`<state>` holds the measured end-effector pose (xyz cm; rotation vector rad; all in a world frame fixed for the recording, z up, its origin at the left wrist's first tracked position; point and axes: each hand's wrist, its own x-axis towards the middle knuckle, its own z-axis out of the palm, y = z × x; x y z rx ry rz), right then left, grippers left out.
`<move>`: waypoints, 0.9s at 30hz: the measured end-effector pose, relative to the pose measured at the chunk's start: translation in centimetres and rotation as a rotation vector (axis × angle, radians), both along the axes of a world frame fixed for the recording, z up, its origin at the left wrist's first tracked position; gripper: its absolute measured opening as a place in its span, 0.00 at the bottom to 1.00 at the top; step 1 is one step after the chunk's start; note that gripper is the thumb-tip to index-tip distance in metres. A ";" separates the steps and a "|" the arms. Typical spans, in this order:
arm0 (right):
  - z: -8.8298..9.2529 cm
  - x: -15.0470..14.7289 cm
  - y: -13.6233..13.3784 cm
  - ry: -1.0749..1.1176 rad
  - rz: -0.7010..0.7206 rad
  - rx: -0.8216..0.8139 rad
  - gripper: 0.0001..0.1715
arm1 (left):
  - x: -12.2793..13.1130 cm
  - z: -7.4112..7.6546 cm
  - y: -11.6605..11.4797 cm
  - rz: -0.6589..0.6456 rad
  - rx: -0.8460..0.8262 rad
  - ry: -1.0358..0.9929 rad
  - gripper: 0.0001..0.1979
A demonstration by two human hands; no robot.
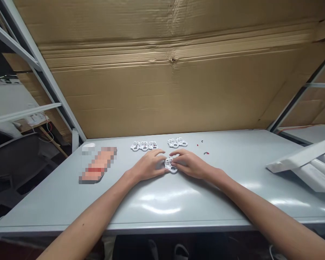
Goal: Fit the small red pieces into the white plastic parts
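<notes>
A small white plastic part (173, 169) with a round ring at its lower end lies on the grey table (151, 213) between both hands. My left hand (149, 165) has its fingers curled at the left edge of this part, gripping it there. From the right, my right hand (191, 163) pinches the same part near its top and side. Behind the left hand, three similar white parts (144, 146) sit in a row. Two more white parts (178, 142) lie touching behind the right hand.
Tiny red and black pieces (206, 153) are scattered at the back right. A blurred orange object (99, 164) lies at the left. White wrapped packaging (308, 164) rests at the right. A cardboard wall (173, 94) stands behind the table, between metal frame posts.
</notes>
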<state>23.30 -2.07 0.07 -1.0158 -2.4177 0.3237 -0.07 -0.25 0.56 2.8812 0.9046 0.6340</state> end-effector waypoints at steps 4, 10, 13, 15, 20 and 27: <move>0.7 0.3 -0.3 -0.024 0.004 0.006 0.14 | -0.1 -0.2 0.2 0.020 0.003 0.003 0.14; 0.9 0.1 -0.4 -0.011 0.052 -0.002 0.15 | -0.5 -0.5 0.7 0.082 0.045 0.043 0.17; 0.5 -0.3 -0.3 -0.020 0.023 0.035 0.16 | -1.1 -0.6 1.1 0.164 0.016 0.105 0.26; 0.1 -0.5 -0.1 -0.025 -0.003 0.063 0.16 | -1.5 -0.6 1.3 0.233 -0.037 0.146 0.34; -1.1 -0.6 0.4 -0.044 -0.082 0.135 0.19 | -2.0 -0.4 1.6 0.348 -0.168 0.253 0.38; -0.9 -0.7 -0.2 -0.049 -0.029 0.146 0.21 | -1.9 -0.4 1.6 0.371 -0.188 0.267 0.36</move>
